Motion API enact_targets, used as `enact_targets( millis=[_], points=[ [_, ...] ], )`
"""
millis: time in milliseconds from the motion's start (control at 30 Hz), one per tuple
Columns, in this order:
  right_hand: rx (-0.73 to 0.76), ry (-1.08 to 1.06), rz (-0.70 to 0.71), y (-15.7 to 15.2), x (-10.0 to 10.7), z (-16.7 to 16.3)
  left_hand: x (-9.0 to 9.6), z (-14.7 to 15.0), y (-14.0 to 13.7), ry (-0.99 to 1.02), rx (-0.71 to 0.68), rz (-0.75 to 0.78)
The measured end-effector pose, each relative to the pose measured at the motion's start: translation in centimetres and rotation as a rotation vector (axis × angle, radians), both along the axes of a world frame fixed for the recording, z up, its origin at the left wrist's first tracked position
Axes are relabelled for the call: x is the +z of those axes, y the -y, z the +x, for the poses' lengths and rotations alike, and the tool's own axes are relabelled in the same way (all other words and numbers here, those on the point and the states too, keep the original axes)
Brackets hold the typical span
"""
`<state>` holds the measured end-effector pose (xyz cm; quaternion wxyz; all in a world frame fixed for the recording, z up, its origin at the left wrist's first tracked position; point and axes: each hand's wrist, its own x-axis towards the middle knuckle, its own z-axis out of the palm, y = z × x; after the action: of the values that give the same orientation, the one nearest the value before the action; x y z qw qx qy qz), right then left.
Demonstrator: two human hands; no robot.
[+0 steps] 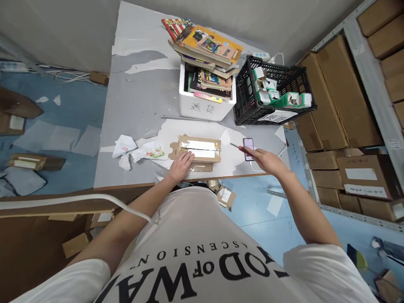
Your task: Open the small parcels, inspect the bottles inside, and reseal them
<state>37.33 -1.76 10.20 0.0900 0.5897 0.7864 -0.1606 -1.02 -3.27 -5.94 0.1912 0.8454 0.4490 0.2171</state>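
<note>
A small brown cardboard box (pixel 205 159) with clear tape and a slit white label lies unfolded near the table's front edge. My left hand (pixel 182 166) rests flat on its left part, fingers stretched out. To the right, my right hand (pixel 264 160) is closed around a thin tool with a red handle (pixel 241 148). The tool's dark narrow shaft points left toward the box; whether it is a knife or a screwdriver I cannot tell. Beneath that hand lies a phone (pixel 248 143) with a lit screen and a white cable, partly covered.
Behind the box stand a white foam box (pixel 202 107) piled with books (pixel 214 44) and a black crate (pixel 249 110) of small green-and-white boxes. Crumpled plastic bags (pixel 142 150) lie left. Cartons (pixel 362 176) fill the right shelf. A white hose (pixel 94 197) crosses at left.
</note>
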Motion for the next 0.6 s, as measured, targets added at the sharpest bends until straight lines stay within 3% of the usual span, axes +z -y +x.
enact_targets(
  millis=[67, 133, 233, 367, 467, 600],
  points=[
    [-0.193, -0.116, 0.115, 2.3, -2.2, 0.9, 0.4, -0.1, 0.1, -0.025, -0.012, -0.002],
    [-0.420, -0.165, 0.153, 4.1, -6.2, 0.3, 0.9, -0.3, 0.2, -0.058, -0.037, -0.017],
    [-0.734, -0.122, 0.030, 5.7, -13.5, -2.8, 1.9, -0.8, 0.0, -0.097, -0.096, -0.040],
    [-0.900, -0.143, -0.003, 7.1, -20.4, -7.2, 2.9, -1.7, -0.5, -0.080, -0.152, -0.023],
    [-0.907, -0.162, 0.099, 8.1, -22.8, -8.4, 3.3, -3.1, -0.4, -0.065, -0.159, -0.002],
    [-0.846, -0.151, 0.222, 8.9, -23.0, -7.7, 3.4, -7.3, 0.4, -0.106, -0.008, -0.035]
  ],
)
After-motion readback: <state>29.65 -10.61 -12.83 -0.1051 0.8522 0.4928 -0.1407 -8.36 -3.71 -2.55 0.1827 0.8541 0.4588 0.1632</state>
